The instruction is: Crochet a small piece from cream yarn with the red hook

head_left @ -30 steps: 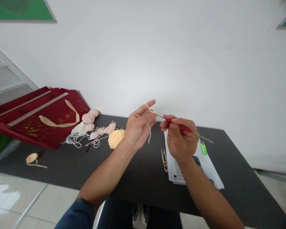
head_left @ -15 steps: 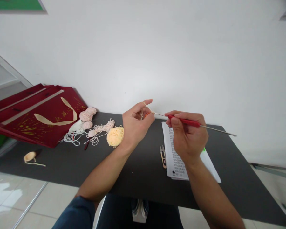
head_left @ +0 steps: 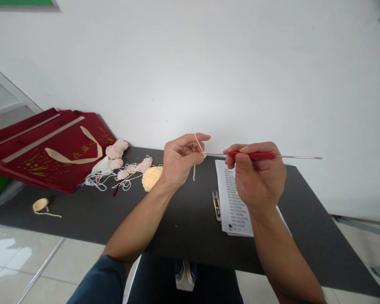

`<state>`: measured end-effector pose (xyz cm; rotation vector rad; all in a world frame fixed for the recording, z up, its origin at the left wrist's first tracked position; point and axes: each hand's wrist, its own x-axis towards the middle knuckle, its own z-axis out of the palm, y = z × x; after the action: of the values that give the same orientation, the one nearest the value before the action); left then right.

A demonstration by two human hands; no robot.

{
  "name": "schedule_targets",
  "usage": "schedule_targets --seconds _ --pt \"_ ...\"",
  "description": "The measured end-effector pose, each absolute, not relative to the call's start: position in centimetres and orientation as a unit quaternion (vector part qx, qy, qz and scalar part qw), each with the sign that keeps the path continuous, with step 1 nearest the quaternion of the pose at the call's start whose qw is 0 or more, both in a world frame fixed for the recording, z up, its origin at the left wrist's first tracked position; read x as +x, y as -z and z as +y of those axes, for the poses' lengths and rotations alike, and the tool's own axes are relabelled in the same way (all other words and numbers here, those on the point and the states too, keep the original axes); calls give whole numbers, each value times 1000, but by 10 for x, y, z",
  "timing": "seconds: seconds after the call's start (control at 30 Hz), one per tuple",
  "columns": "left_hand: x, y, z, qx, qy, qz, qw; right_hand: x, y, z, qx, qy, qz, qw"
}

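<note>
My left hand (head_left: 180, 162) is raised above the black table (head_left: 183, 223) and pinches a pale yellow yarn strand (head_left: 194, 171); the strand runs over my forefinger and a short tail hangs below. My right hand (head_left: 259, 177) grips the red handle of a crochet hook (head_left: 256, 156), held level, its metal tip touching the yarn at my left fingertips. The hook's long steel shaft sticks out to the right. A pale yellow yarn ball (head_left: 151, 177) lies on the table just left of my left wrist.
Printed paper sheets (head_left: 232, 198) lie under my right hand, with small thread snips (head_left: 217, 205) beside them. Pink and white yarn bits (head_left: 118, 166) and a dark red gift bag (head_left: 47, 152) sit at the left. A small cream yarn coil (head_left: 41, 205) lies near the left edge.
My right hand has rotated the hook from a downward slant to level and drawn slightly right. The yarn tail, hidden half a second ago, hangs below my left fingers again.
</note>
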<state>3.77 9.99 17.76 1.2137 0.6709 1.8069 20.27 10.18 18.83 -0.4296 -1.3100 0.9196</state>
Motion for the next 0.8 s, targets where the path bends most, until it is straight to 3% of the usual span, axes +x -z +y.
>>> schedule_targets --seconds 0.33,0.57,0.8 --pt "33 -184 97 452 -670 229 543 204 -190 105 -151 -477 -560 661" --pt "42 -180 96 443 -727 253 461 188 -185 106 -172 -600 -443 644" --pt "47 -176 95 452 -740 306 393 180 -181 105 -200 -609 -416 645"
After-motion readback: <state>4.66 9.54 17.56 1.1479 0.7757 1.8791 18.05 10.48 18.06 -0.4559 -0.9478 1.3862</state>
